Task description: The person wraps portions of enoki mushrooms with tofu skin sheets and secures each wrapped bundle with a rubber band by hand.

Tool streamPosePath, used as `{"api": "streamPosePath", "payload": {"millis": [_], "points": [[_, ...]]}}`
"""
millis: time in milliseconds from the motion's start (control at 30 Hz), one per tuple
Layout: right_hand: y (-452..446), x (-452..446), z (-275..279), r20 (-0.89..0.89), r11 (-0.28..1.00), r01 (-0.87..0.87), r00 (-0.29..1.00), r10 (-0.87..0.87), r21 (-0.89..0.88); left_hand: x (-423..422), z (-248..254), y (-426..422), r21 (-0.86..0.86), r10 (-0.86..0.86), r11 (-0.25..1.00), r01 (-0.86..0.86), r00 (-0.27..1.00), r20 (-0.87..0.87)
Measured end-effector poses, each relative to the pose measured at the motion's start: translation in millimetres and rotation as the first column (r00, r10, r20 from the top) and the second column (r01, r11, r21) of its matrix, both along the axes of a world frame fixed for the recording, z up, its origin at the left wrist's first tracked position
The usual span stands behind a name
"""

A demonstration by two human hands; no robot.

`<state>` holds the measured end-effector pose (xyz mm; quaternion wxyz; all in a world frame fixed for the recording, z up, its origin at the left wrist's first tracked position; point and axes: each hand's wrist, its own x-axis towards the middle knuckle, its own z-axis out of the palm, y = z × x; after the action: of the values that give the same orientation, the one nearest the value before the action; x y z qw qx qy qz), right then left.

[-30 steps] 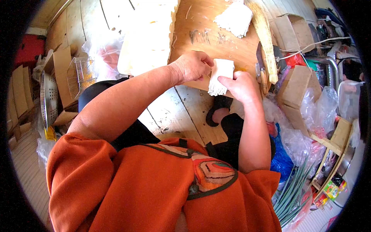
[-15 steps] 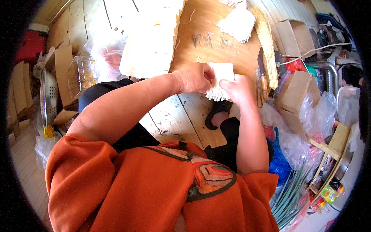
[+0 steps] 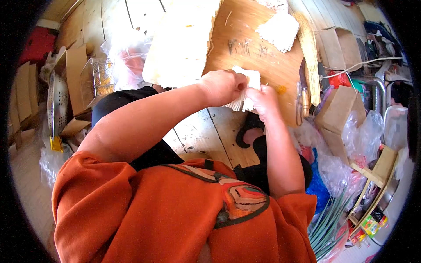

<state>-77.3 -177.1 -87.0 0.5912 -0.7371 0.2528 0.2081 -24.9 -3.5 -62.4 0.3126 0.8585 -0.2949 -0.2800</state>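
Note:
A small white bundle with a strip-like lower edge is between my two hands, over the near edge of a wooden board. My left hand has its fingers curled onto the left side of the bundle. At the right side, my right hand pinches it with the thumb on top. The fingers partly hide the bundle, and I cannot tell what it is made of. Another white piece with a ragged edge rests on the board farther off.
A large white slab with a jagged edge lies to the left. Along the board's right side are a straw brush and a wooden-handled tool. Cardboard boxes, plastic bags and green stalks crowd the right; a colander stands left.
The white bundle has turned and narrowed between my hands, its left part now pulled apart or folded under my left hand. The whole view has shifted slightly.

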Motion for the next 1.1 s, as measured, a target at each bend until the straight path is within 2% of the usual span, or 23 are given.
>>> {"api": "streamPosePath", "payload": {"millis": [67,133,367,400,467,633,700,733,767,800,833,867,933,1000,1033,1067,1100], "points": [[-1,-1,8,0.030,0.998,0.033,0.999,-0.034,0.046,-1,-4,-3,-0.002,-0.033,0.999,0.033,0.999,0.028],[-9,-2,7,-0.009,0.992,0.043,0.999,-0.042,0.120,-3,-2,-6,0.062,-0.026,0.998,0.023,0.998,0.050],[-23,-6,4,-0.095,0.942,0.157,0.986,-0.134,0.298,-3,-6,-11,0.119,-0.044,0.992,0.035,0.996,0.073],[-25,-4,11,-0.096,0.942,0.157,0.986,-0.134,0.298,-2,-4,-13,0.143,-0.031,0.990,0.023,0.998,0.057],[-31,-3,29,-0.122,0.888,0.160,0.985,-0.119,0.431,-1,-1,-16,0.161,-0.020,0.987,0.013,0.999,0.042],[-44,-9,34,-0.004,0.848,0.111,0.992,-0.127,0.518,11,14,-17,0.213,-0.063,0.974,0.078,0.995,-0.078],[-41,-12,40,0.089,0.868,0.053,0.990,-0.110,0.493,23,23,-17,0.229,-0.159,0.955,0.189,0.977,-0.144],[-39,-14,42,0.084,0.867,0.055,0.990,-0.110,0.495,23,29,-15,0.230,-0.159,0.954,0.190,0.976,-0.149],[-37,-14,45,0.142,0.878,0.021,0.985,-0.101,0.478,24,36,-14,0.060,0.022,0.998,-0.010,0.978,-0.209],[-36,-13,48,0.203,0.889,-0.011,0.975,-0.092,0.458,26,41,-14,-0.100,0.183,0.970,-0.220,0.939,-0.292],[-33,-12,52,0.206,0.889,-0.009,0.974,-0.096,0.457,27,39,-13,-0.270,0.162,0.924,-0.273,0.915,-0.370],[-29,-11,56,0.255,0.925,-0.025,0.964,-0.078,0.380,25,41,-16,-0.272,0.158,0.924,-0.268,0.918,-0.364],[-22,-9,61,0.300,0.968,-0.033,0.953,-0.045,0.250,11,50,-18,-0.567,-0.117,0.776,-0.276,0.821,-0.559],[-13,-10,58,0.336,0.991,-0.095,0.940,0.057,0.097,0,46,-25,-0.520,-0.136,0.827,-0.212,0.823,-0.552],[-6,-13,56,0.397,0.998,-0.065,0.917,0.051,0.022,-5,45,-25,-0.500,-0.083,0.817,-0.288,0.799,-0.595],[-1,-13,58,0.395,0.998,-0.063,0.918,0.048,0.024,-9,43,-25,-0.475,-0.032,0.802,-0.361,0.769,-0.639],[4,-12,66,0.459,0.966,-0.148,0.858,0.233,-0.212,-11,38,-26,-0.472,-0.033,0.805,-0.360,0.766,-0.642]]}}
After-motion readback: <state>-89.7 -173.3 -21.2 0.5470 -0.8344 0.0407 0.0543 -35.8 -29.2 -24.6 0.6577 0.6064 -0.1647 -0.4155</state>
